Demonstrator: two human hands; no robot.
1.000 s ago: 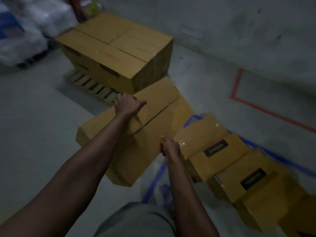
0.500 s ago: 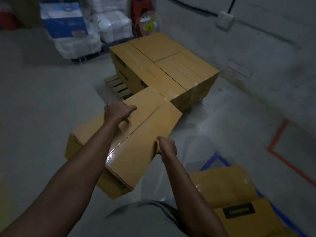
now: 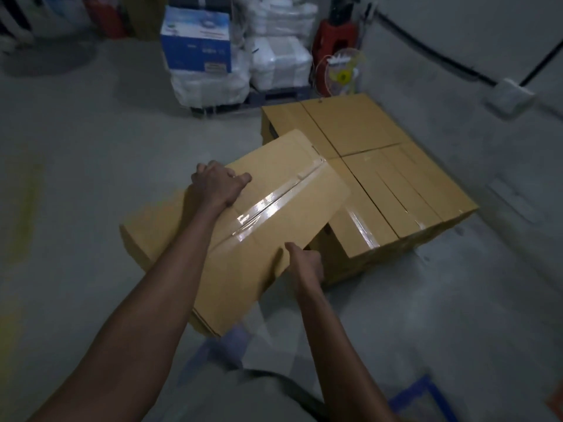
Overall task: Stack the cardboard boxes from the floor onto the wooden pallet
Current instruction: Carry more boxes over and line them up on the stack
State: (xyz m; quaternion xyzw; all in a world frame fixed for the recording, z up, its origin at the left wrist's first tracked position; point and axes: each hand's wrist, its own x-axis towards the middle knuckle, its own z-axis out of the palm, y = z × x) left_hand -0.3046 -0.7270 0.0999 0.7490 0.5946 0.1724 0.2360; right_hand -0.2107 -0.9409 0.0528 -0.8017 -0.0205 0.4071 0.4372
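Head view: carried box at the stack

Item: brown cardboard box sealed with clear tape [image 3: 243, 220], held tilted in the air, its far corner over the stacked brown cardboard boxes [image 3: 380, 178] near the grey wall [image 3: 457, 41].
Left hand [image 3: 217, 185]: fingers curled over the box's far left top edge, gripping.
Right hand [image 3: 306, 263]: closed on the near right edge, thumb on top.
Floor: grey concrete floor [image 3: 91, 178]; blue tape lines [image 3: 426, 394].
Background: blue-and-white carton [image 3: 196, 45] on white wrapped bundles [image 3: 274, 62].
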